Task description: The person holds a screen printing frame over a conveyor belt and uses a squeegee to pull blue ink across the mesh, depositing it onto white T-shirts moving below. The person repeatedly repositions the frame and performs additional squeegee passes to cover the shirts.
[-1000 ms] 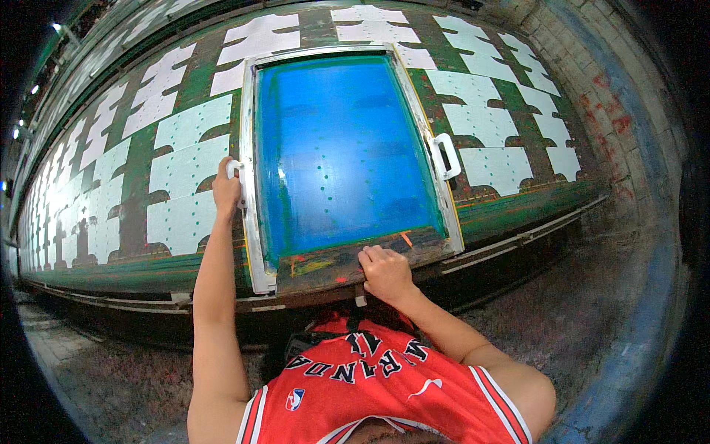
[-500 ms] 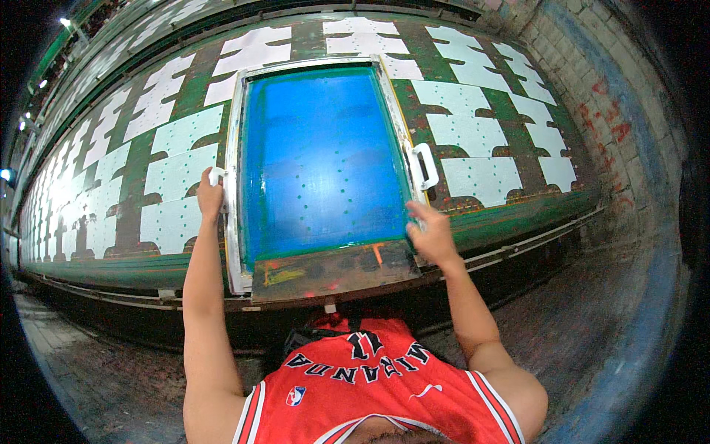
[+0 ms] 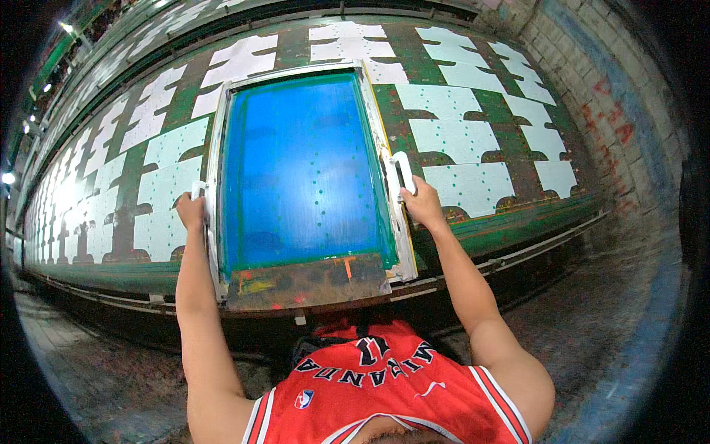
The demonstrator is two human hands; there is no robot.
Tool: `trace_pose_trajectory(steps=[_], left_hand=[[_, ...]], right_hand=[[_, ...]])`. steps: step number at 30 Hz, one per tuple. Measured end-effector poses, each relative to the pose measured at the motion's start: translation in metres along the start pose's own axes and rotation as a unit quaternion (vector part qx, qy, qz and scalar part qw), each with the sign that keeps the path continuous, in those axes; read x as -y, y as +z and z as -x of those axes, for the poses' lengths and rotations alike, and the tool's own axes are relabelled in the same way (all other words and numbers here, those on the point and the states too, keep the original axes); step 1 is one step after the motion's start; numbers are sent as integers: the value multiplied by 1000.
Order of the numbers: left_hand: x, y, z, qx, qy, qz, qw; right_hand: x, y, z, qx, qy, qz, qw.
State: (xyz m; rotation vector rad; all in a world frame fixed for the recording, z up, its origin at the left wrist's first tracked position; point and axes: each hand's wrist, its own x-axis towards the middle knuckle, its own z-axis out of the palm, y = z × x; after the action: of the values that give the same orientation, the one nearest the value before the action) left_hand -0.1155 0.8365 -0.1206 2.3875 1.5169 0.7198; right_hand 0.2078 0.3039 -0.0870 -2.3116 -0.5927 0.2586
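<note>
Head view: long green table (image 3: 534, 212) spans the scene. Framed blue screen (image 3: 299, 166) lies on it, reaching the near edge. White panels (image 3: 464, 189) lie in rows either side. Left hand (image 3: 191, 211) is closed round the left handle (image 3: 197, 189); right hand (image 3: 422, 204) grips the right handle (image 3: 405, 172) low down.

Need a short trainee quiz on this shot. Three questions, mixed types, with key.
1. Multiple choice: what does the bare left hand hold?
A) nothing
B) a white loop-shaped handle
C) a brush
2. True or false: flat white notched pieces lie only to the left of the silvery rectangular frame.
3. Short answer: what borders the lower edge of the smooth blue rectangular sheet?

Key:
1. B
2. False; they also lie to its right.
3. A dark flat strip with orange, yellow and red smudges.
</note>
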Motion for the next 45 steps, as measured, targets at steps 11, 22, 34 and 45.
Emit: trace_pose_trajectory(steps=[11, 22, 34, 45], left_hand=[[10, -16, 0, 37, -4, -4, 999], [27, -35, -32, 95, 5, 35, 995], [-22, -87, -63, 145, -3, 170, 975], [-57, -92, -55, 203, -5, 280, 938]], right_hand=[[-2, 14, 1, -49, 18, -99, 994], [11, 26, -3, -35, 59, -215, 974], [58, -16, 10, -119, -12, -224, 967], [59, -69, 36, -102, -16, -327, 939]])
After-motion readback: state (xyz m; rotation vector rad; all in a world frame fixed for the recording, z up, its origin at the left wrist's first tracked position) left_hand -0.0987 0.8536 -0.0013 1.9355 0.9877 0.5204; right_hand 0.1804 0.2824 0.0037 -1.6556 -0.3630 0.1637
